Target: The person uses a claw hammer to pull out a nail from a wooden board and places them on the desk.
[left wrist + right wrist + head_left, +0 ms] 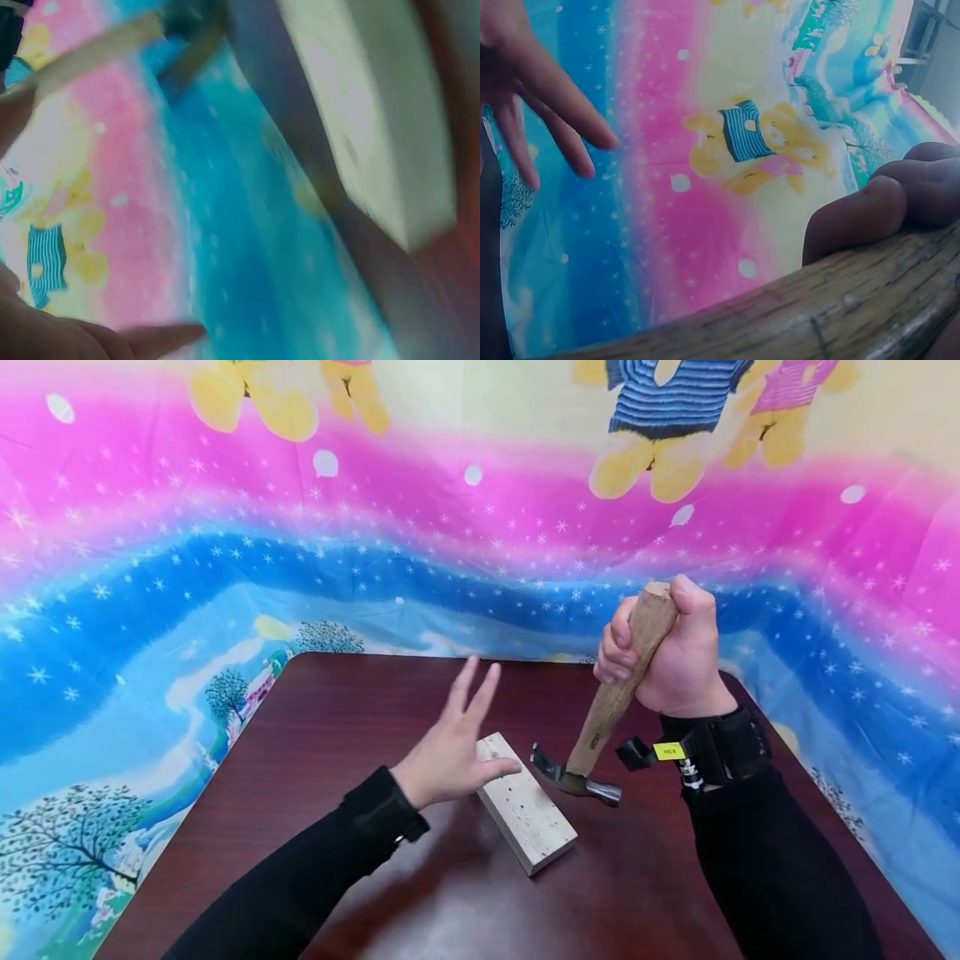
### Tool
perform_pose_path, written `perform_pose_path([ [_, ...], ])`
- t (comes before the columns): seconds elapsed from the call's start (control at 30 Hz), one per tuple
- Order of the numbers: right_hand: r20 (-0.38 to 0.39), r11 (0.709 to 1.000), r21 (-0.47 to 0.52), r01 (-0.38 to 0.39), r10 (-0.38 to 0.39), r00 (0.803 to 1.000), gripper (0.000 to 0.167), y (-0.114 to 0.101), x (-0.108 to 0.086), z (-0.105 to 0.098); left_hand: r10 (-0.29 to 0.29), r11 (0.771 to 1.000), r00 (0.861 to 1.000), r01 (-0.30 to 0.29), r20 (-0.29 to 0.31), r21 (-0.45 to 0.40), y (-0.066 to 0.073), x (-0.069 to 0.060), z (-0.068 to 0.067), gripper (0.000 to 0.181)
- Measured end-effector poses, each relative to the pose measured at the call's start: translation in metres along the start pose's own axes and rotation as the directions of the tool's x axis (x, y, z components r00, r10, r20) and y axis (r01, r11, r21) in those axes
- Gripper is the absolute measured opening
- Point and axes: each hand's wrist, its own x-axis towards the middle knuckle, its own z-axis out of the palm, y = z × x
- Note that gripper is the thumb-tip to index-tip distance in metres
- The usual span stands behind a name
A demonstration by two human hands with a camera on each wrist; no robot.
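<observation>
A claw hammer (611, 702) with a wooden handle hangs head-down from my right hand (675, 652), whose fingers and thumb grip the handle near its end. Its metal head (576, 781) is to the right of a pale wooden block (528, 814) lying on the table. My left hand (450, 756) is spread with fingers extended, over the far left part of the block; whether it touches the wood I cannot tell. Blurred in the left wrist view is the block (375, 112). In the right wrist view the hammer handle (780, 315) crosses the bottom, and my left hand (540, 82) shows at upper left.
The dark reddish-brown table (360, 710) lies beneath both arms. A colourful cloth (480, 527) printed with bears, snowflakes and trees hangs behind and around it. A black strap camera mount (723, 743) sits on my right wrist.
</observation>
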Motion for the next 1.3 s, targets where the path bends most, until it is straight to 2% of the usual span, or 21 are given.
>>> perform_pose_path([
  [0.1, 0.013, 1.0, -0.007, 0.004, -0.004, 1.0, 0.062, 0.001, 0.002, 0.003, 0.079, 0.983, 0.997, -0.078, -0.003, -0.166, 0.016, 0.016, 0.015, 0.124],
  [0.17, 0.016, 1.0, -0.011, 0.002, -0.002, 1.0, 0.063, 0.002, 0.003, 0.005, 0.105, 0.963, 0.994, -0.1, 0.008, -0.25, 0.024, 0.024, 0.025, 0.123],
  [0.33, 0.006, 1.0, -0.011, -0.007, 0.007, 1.0, 0.063, 0.005, 0.005, 0.01, 0.128, 0.882, 0.989, -0.08, 0.073, -0.464, 0.038, 0.033, 0.045, 0.113],
  [0.43, 0.006, 1.0, 0.008, -0.02, 0.02, 1.0, 0.062, 0.007, 0.008, 0.012, 0.144, 0.864, 0.986, -0.083, 0.085, -0.497, 0.042, 0.035, 0.052, 0.102],
  [0.5, 0.007, 0.999, 0.026, -0.035, 0.034, 0.999, 0.062, 0.008, 0.009, 0.013, 0.151, 0.863, 0.985, -0.089, 0.087, -0.498, 0.043, 0.036, 0.055, 0.097],
  [0.73, 0.005, 0.997, 0.05, -0.051, 0.05, 0.999, 0.063, 0.011, 0.009, 0.014, 0.16, 0.906, 0.984, -0.116, 0.077, -0.407, 0.041, 0.034, 0.055, 0.079],
  [0.8, 0.004, 0.997, 0.054, -0.049, 0.048, 0.999, 0.064, 0.012, 0.009, 0.015, 0.165, 0.911, 0.984, -0.124, 0.073, -0.393, 0.041, 0.033, 0.053, 0.077],
  [0.93, 0.009, 0.996, 0.067, -0.063, 0.062, 0.998, 0.064, 0.014, 0.01, 0.018, 0.177, 0.908, 0.981, -0.133, 0.074, -0.398, 0.039, 0.027, 0.048, 0.071],
  [1.07, 0.025, 0.994, 0.073, -0.081, 0.08, 0.997, 0.064, 0.018, 0.013, 0.022, 0.167, 0.901, 0.982, -0.118, 0.083, -0.417, 0.037, 0.019, 0.044, 0.065],
  [1.3, 0.071, 0.984, 0.137, -0.111, 0.102, 0.992, 0.07, 0.02, 0.013, 0.022, 0.149, 0.89, 0.982, -0.083, 0.113, -0.448, 0.033, 0.011, 0.036, 0.07],
])
